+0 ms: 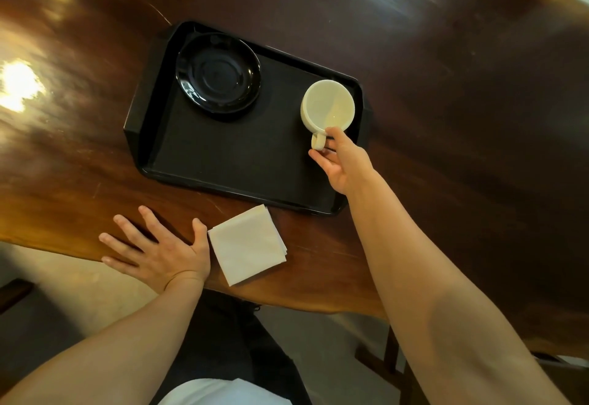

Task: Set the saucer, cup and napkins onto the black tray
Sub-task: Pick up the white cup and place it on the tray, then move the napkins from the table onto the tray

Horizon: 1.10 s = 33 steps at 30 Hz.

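Observation:
A black tray (pixel 223 162) lies on the brown wooden table. In its far left corner sits a black saucer (pixel 218 75). A cream cup (pixel 328 106) stands upright at the tray's right end, its handle pointing toward me. My right hand (pixel 342 162) pinches that handle between thumb and fingers. A small stack of white folded napkins (pixel 247 243) lies on the table just in front of the tray. My left hand (pixel 156 250) rests flat on the table edge with fingers spread, its thumb touching the napkins' left side.
The wooden table (pixel 446 118) stretches far and right, with a bright light glare at the left. Its near edge runs under my left hand; beyond it are the floor, my lap and a table leg at lower right.

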Available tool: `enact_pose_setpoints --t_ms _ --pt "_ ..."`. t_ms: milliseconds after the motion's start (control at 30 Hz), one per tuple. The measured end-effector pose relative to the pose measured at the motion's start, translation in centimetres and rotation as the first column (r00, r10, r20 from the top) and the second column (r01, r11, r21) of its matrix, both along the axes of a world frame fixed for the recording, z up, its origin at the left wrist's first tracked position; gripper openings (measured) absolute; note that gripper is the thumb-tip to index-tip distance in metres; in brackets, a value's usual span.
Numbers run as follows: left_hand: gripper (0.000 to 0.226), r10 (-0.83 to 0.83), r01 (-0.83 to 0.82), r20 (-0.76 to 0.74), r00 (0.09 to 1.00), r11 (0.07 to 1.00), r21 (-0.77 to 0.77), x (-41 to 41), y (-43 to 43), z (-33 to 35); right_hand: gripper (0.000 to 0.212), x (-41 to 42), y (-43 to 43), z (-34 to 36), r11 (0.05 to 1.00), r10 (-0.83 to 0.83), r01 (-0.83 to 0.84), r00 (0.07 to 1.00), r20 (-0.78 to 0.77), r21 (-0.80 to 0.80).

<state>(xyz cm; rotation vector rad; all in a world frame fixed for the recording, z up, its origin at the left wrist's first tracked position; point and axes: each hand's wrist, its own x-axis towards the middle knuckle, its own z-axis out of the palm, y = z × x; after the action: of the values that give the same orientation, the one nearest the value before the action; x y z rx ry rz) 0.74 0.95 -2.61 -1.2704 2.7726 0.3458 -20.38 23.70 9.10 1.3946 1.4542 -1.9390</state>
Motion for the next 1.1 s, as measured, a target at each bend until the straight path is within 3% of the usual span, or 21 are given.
enact_pose_setpoints --t_ms 100,200,333,433,567,700,833,933,1100 --pt "0.093 0.004 -0.004 0.013 1.0 1.0 -0.01 0.0 0.0 0.0 0.021 1.3 -0.4 0.3 0.998 0.027 -0.024 0.999 -0.043 0.057" --pt "0.093 0.007 -0.006 0.027 1.0 1.0 -0.006 -0.1 0.1 0.1 0.009 3.5 -1.0 0.4 0.968 0.142 -0.121 0.987 -0.081 0.218" --pt "0.093 0.008 -0.008 0.035 0.999 1.0 -0.003 -0.2 0.1 0.5 0.02 8.3 -2.3 0.0 0.878 0.368 -0.318 0.926 -0.081 0.358" --pt "0.093 0.012 -0.012 0.043 0.999 1.0 -0.003 -0.2 0.1 0.5 0.021 12.2 -3.4 -0.7 0.675 0.598 -0.494 0.801 -0.015 0.549" --pt "0.093 0.011 -0.01 0.045 0.999 1.0 -0.008 -0.2 0.1 0.5 0.041 15.3 -5.1 -2.0 0.412 0.797 -0.673 0.593 0.115 0.614" --pt "0.093 0.013 -0.012 0.056 0.998 1.0 -0.016 -0.3 0.1 0.5 0.072 16.3 -6.6 -3.2 0.199 0.838 -0.784 0.447 0.312 0.588" --pt "0.092 0.008 -0.007 0.062 0.998 1.0 -0.031 -0.3 0.0 0.3 0.086 16.2 -7.6 -3.7 0.046 0.814 -0.792 0.383 0.436 0.609" --pt "0.092 0.008 -0.006 0.06 0.998 0.999 -0.034 -0.3 0.0 0.2 0.086 16.2 -7.8 -3.9 0.038 0.819 -0.785 0.379 0.431 0.618" --pt "0.092 0.008 -0.006 0.051 0.999 0.999 -0.036 -0.3 0.0 0.1 0.081 15.9 -7.0 -4.0 0.225 0.829 -0.792 0.462 0.316 0.567"
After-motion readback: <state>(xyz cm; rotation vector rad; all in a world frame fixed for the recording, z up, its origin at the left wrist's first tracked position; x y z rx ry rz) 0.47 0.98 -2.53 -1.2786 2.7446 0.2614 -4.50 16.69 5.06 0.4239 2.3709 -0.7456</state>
